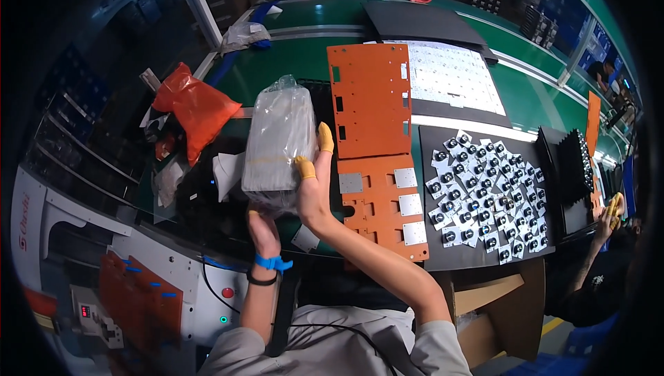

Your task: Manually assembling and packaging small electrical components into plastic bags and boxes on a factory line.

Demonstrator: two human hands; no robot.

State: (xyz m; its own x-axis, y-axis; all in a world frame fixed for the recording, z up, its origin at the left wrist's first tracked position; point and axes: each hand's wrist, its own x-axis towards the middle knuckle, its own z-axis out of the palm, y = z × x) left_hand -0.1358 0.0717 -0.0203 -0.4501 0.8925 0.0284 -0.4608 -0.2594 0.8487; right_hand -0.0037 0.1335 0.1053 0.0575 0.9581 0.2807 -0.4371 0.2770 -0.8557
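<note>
Clear bag [278,142] of indistinct grey parts gripped between right hand [312,181] and half-hidden left hand [263,227]

I see a clear plastic bag [278,142] with a grey stack showing through it. My right hand [312,181] wears yellow-orange finger cots [305,167], and my left hand [263,227] has a bright blue wrist strap [272,262] above a black band. The surface [290,58] is green with pale stripes. Two orange plates [369,99] lie there, the nearer one [380,204] carrying silver-grey squares. A black mat [443,251] holds white tiles with dark round centres [484,189]. A red-orange bag [197,108] sits to the left.
</note>
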